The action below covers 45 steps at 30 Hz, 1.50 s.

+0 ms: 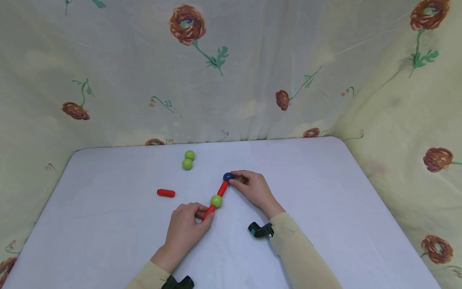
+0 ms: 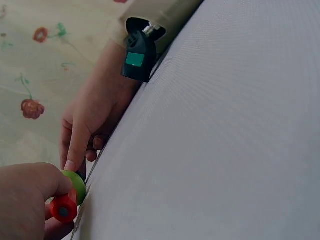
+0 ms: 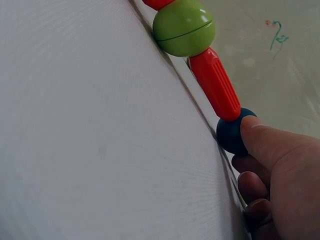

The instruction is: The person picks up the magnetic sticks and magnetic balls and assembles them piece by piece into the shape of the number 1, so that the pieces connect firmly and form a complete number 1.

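Observation:
A chain of toy pieces runs between the two hands: a red rod, a green ball (image 1: 216,201), a second red rod (image 3: 216,85) and a dark blue ball (image 3: 232,132), joined end to end. My left hand (image 1: 187,226) pinches the near red rod (image 1: 208,212) between thumb and fingers; its free end, with a grey spot in the middle, faces the left wrist view. At the far end, my right hand (image 1: 255,190) pinches the blue ball with thumb and forefinger. The chain slants away to the right, low over the white table.
Two more green balls (image 1: 187,163) lie side by side near the back of the white table (image 1: 306,176). A loose red rod (image 1: 166,193) lies left of the chain. Flowered cloth (image 1: 249,80) hangs behind and beside the table. Each wrist wears a small black camera (image 1: 260,230).

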Motion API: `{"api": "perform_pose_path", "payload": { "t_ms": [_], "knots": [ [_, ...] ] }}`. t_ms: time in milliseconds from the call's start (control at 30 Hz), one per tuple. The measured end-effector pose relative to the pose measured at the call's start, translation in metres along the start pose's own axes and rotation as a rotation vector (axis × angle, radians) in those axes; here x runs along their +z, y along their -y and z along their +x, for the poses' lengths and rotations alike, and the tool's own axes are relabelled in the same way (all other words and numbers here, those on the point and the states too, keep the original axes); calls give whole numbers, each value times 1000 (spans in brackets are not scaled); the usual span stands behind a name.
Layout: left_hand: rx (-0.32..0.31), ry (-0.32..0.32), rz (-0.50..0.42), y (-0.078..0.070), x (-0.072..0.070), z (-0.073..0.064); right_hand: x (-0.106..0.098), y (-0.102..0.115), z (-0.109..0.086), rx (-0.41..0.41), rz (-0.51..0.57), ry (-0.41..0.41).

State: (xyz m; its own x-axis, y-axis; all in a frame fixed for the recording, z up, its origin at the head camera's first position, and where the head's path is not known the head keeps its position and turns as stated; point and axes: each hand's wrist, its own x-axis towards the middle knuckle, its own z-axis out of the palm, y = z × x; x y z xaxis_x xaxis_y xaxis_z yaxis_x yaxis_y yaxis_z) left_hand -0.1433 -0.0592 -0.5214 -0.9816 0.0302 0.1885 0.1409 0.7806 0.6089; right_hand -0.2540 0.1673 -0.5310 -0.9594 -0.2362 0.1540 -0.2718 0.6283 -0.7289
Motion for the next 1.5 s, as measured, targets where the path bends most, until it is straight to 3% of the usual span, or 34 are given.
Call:
{"api": "perform_pose_path", "payload": {
  "t_ms": [467, 700, 1100, 1500],
  "knots": [
    [11, -4, -33, 3, 5, -1, -8, -2, -17, 24, 66, -36],
    [20, 1, -2, 6, 6, -1, -4, 1, -32, 40, 86, -32],
    [16, 5, 7, 4, 3, -1, 6, 20, -52, -44, 89, 8],
    [45, -18, -2, 4, 0, -1, 17, 36, -55, -100, 39, 48]
  ]
}}
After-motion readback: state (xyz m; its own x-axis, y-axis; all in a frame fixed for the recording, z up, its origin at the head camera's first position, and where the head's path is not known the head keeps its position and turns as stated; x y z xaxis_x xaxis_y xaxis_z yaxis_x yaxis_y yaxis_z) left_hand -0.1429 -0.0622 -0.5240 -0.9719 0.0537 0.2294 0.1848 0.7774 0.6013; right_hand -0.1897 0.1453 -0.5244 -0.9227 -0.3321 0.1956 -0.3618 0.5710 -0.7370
